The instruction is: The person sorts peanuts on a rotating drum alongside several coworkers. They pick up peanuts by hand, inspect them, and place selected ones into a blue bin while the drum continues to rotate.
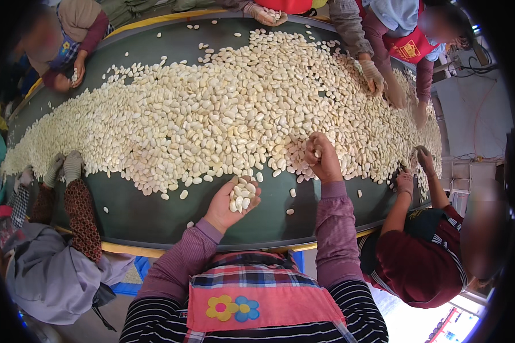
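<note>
A broad heap of pale white beans (223,103) lies along a dark green sorting belt (141,218). Palm up above the near part of the belt, my left hand (228,205) cups a small handful of white beans (242,195). My right hand (324,158) is at the heap's near edge, its fingers curled around a bean (317,152) that partly shows between them. Beans with a pinkish tint lie just left of that hand. A few loose beans (292,193) rest on the bare belt between my forearms and beyond.
Co-workers' hands reach into the heap: gloved hands (73,165) at left, two hands (405,182) at right, a gloved hand (371,75) at far right. Another gloved hand (266,15) holds beans at the far edge. A yellow rim (133,249) borders the belt near me.
</note>
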A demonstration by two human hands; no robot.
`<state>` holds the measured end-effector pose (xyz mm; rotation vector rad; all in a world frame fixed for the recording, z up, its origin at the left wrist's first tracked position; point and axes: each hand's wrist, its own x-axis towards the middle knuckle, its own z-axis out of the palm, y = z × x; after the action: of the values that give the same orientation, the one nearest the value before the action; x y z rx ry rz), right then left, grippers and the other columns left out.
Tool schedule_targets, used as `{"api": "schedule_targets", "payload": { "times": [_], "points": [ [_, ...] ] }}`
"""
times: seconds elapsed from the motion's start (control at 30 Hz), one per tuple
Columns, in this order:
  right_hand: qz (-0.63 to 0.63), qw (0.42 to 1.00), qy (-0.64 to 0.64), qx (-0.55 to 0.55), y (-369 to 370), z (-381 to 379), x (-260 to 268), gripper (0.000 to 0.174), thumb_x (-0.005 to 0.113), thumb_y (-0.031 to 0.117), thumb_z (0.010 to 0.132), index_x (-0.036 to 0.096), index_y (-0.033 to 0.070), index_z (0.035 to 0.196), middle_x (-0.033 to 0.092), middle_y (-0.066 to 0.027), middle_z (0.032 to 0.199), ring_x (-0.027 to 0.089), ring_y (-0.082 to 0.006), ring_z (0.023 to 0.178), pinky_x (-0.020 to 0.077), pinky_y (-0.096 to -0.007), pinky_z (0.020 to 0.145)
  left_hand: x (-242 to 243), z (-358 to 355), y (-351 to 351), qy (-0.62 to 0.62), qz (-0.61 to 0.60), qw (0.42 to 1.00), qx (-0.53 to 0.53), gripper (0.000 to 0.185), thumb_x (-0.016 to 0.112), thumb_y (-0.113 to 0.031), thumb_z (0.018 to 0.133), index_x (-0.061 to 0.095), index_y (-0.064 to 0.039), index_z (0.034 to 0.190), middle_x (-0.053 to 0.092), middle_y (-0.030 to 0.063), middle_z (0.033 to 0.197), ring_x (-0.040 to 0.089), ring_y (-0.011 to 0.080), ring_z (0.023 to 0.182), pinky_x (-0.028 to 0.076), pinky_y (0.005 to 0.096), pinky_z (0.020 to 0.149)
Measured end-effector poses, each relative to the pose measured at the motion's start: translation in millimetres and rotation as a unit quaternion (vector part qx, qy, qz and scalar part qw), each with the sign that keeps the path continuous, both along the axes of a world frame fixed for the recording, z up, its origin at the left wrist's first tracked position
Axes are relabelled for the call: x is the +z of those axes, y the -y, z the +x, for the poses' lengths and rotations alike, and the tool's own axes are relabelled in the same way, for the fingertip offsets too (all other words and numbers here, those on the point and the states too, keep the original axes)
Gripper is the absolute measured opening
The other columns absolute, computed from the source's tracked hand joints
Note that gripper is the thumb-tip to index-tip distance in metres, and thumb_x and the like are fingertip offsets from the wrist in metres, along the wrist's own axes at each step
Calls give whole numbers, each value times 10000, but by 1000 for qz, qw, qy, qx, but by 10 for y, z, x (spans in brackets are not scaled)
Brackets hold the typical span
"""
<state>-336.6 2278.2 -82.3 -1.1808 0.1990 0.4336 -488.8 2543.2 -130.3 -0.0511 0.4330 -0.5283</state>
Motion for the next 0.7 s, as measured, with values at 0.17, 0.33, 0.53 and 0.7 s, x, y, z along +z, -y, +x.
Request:
{"api": "schedule_targets", "payload": {
  "times": [0.17,0.33,0.53,0.7],
  "points": [
    [-313,943,111,-11,-300,182,-52,216,548,210,975,588,8,1037,590,-42,709,517,-123,566,407,-255,511,33,-18,-127,-18,16,1000,-13,325,434,-311,1038,566,-48,1176,628,135,1164,619,333,1051,550,482,872],
    [-639,710,291,54,-510,262,-179,198,561,220,945,561,22,953,665,-226,808,639,-423,780,487,-501,662,29,-48,-255,-12,-2,1000,-13,308,435,-304,1035,571,-46,1135,627,160,1139,630,346,1040,565,487,862],
    [-661,697,263,89,-395,155,-335,244,543,241,954,562,-2,956,648,-257,828,621,-448,799,477,-526,698,-20,-82,-459,-3,15,1000,-2,314,441,-296,1033,566,-46,1176,631,149,1162,620,342,1071,550,490,884],
    [-305,952,-8,29,-345,-56,-174,319,503,339,1003,578,30,980,622,-80,760,533,-173,557,414,-299,490,-7,-110,-600,-6,-26,1000,-4,300,448,-290,1028,571,-45,1150,637,154,1148,624,332,1061,552,484,885]
  ]
}}
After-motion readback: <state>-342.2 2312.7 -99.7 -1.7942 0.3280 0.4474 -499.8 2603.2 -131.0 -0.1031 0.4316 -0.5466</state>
